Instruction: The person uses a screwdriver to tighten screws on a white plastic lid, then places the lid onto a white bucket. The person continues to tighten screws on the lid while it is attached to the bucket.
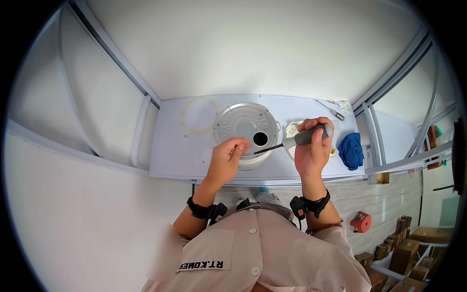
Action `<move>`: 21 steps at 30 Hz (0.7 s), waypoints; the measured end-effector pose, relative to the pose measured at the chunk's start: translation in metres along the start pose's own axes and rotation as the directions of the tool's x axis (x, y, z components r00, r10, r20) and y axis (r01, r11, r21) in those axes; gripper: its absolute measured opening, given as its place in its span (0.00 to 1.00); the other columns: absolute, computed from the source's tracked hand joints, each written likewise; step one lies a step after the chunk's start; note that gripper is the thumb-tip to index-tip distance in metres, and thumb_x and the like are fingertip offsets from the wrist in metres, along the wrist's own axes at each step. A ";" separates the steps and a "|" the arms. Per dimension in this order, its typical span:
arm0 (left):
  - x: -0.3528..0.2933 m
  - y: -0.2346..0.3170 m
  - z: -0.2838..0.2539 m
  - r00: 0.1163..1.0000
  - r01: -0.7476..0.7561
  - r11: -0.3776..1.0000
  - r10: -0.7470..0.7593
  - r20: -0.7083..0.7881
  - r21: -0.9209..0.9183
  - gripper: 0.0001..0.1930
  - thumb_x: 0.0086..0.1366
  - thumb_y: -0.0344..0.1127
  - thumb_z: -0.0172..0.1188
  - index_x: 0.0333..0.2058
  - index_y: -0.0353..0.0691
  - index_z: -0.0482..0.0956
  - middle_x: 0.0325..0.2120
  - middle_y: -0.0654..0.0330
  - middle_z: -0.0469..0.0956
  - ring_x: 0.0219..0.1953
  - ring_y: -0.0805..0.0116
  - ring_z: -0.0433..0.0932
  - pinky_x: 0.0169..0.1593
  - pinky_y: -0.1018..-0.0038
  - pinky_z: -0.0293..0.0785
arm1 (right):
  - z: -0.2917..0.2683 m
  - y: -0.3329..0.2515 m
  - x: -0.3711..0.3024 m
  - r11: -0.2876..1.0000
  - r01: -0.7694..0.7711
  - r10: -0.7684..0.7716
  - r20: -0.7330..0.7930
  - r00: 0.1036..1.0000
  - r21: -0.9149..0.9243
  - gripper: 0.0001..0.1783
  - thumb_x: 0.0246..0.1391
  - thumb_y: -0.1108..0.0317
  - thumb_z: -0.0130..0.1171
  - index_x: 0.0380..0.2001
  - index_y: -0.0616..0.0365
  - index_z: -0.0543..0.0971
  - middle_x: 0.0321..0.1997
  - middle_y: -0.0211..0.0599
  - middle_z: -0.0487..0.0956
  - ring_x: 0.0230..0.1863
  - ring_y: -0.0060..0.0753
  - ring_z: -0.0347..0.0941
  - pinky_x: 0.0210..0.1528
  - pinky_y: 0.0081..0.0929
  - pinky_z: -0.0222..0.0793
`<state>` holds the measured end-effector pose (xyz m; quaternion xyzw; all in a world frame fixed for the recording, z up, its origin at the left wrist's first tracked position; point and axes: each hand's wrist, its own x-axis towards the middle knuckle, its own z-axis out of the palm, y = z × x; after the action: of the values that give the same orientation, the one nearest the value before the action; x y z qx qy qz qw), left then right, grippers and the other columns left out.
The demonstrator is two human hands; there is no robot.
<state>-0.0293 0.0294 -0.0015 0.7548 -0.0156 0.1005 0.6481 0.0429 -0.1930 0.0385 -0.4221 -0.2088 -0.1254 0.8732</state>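
Note:
A round white housing [232,161] stands mid-table, topped by a silvery dimpled disc [238,124] with a dark round hole [260,139] toward its near right. My right hand [311,153] is wrapped around the grey handle of a screwdriver [304,137], whose dark shaft points left, over the disc's near edge. At that same edge is my left hand [227,158], thumb and fingers pinched together close to the screwdriver's tip. Whatever they pinch, if anything, is too small to make out. A cream-coloured part [293,128] sits partly hidden behind my right hand.
A second screwdriver [336,115] lies at the table's back right, near a crumpled white cloth [343,104]. Blue cloth [351,151] rests by the right edge. At left lies a thin yellowish ring [183,115]. White frame posts flank the table; a red stool [361,222] and cardboard boxes [404,255] stand on the floor.

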 end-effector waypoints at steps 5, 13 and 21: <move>0.000 0.001 -0.001 0.998 -0.051 0.993 0.047 0.043 0.109 0.08 0.79 0.31 0.55 0.47 0.33 0.80 0.38 0.58 0.86 0.43 0.70 0.85 0.49 0.72 0.81 | 0.000 0.010 -0.001 0.991 0.036 -0.048 -0.086 0.995 -0.129 0.18 0.74 0.58 0.57 0.60 0.50 0.68 0.50 0.33 0.75 0.50 0.28 0.68 0.58 0.34 0.64; 0.000 -0.001 0.000 0.999 -0.037 0.998 0.036 0.021 0.059 0.07 0.77 0.29 0.59 0.46 0.32 0.81 0.39 0.57 0.86 0.44 0.69 0.86 0.47 0.73 0.82 | 0.004 0.006 0.000 0.999 0.025 -0.028 -0.092 0.995 -0.037 0.22 0.74 0.52 0.58 0.61 0.49 0.66 0.53 0.32 0.73 0.49 0.28 0.68 0.52 0.39 0.71; -0.001 -0.001 -0.001 0.999 -0.020 0.998 0.017 0.048 0.059 0.05 0.72 0.25 0.64 0.45 0.31 0.81 0.37 0.56 0.88 0.44 0.67 0.89 0.44 0.75 0.83 | 0.008 0.003 0.004 0.999 0.034 -0.036 -0.138 0.990 -0.016 0.24 0.72 0.50 0.59 0.61 0.49 0.66 0.52 0.32 0.72 0.48 0.27 0.68 0.50 0.39 0.71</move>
<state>-0.0302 0.0304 -0.0025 0.7756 -0.0351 0.0888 0.6239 0.0460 -0.1850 0.0424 -0.4144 -0.1541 -0.1710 0.8805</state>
